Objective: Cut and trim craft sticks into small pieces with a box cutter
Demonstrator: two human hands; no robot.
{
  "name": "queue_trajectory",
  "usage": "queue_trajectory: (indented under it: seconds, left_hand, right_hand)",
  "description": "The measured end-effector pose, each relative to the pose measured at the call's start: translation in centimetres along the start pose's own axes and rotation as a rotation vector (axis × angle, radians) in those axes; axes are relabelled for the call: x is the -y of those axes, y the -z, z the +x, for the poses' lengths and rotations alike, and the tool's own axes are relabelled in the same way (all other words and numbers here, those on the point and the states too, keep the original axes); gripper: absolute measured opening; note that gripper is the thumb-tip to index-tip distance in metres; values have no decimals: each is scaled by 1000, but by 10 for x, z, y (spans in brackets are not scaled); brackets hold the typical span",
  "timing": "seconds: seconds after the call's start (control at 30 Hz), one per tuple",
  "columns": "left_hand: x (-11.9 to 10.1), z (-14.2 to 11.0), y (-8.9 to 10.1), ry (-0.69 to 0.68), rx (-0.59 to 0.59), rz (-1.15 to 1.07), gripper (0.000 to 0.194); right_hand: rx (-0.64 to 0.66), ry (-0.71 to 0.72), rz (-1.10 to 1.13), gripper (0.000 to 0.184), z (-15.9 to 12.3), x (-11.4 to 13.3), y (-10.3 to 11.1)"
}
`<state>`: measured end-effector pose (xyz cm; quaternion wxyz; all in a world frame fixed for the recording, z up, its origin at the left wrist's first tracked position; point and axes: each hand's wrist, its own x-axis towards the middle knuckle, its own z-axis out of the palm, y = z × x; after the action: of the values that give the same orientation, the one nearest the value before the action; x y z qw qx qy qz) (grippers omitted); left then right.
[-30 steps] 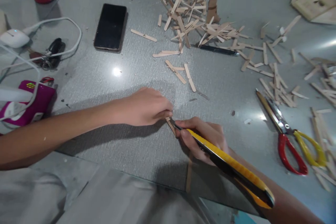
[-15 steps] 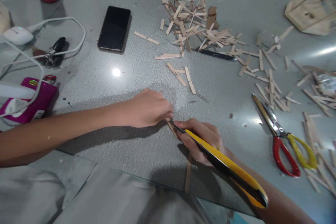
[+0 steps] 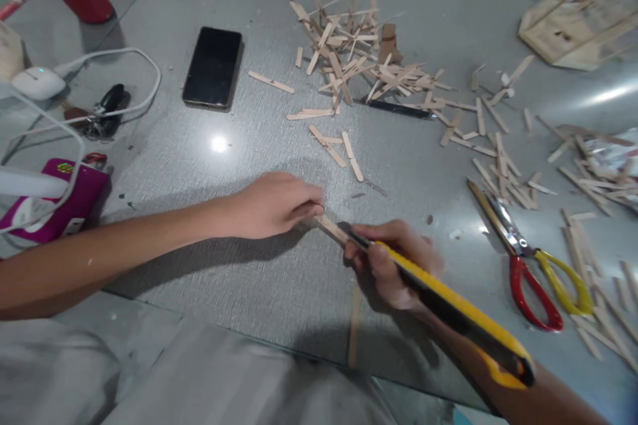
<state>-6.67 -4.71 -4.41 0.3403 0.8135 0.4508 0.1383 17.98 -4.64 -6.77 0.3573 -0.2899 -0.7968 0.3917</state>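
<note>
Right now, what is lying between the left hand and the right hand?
Between the left hand and the right hand, the head view shows a thin wooden stick; the right hand holds a yellow cutter.

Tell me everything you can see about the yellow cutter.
The cutter has a long body, yellow along its upper edge and black beside that, apparently plastic, with more yellow at the rear. It lies slantwise in the right grip, rear toward the picture's lower right, dark front end pointing at the stick. Blur hides whether they touch.
</note>
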Motion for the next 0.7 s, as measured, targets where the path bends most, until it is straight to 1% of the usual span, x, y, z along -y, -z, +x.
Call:
queue_trajectory:
  seconds: [0.07, 0.13, 0.2, 0.3, 0.4, 0.53, 0.7]
  left_hand:
    - [-1, 0, 1, 11, -30, -131, 26]
    - [-2, 0, 2, 23, -45, -215, 25]
    - [-3, 0, 2, 36, -67, -245, 23]
    - [-4, 0, 1, 43, -102, -281, 17]
    - [-2, 1, 1, 57, -109, -305, 14]
    - [1, 2, 3, 73, -53, -282, 12]
    - [3, 3, 4, 25, -25, -230, 11]
  right_hand:
    - [-119, -120, 137, 12, -1, -1, 0]
    - [-149, -163, 204, 15, -1, -2, 1]
    - [-152, -157, 182, 15, -1, -1, 1]
    - [-157, -134, 91, 16, 0, 1, 3]
    - [-156, -96, 11, 19, 2, 5, 6]
    - [-79, -87, -45, 14, 8, 8, 6]
    - [48, -90, -75, 10, 10, 7, 4]
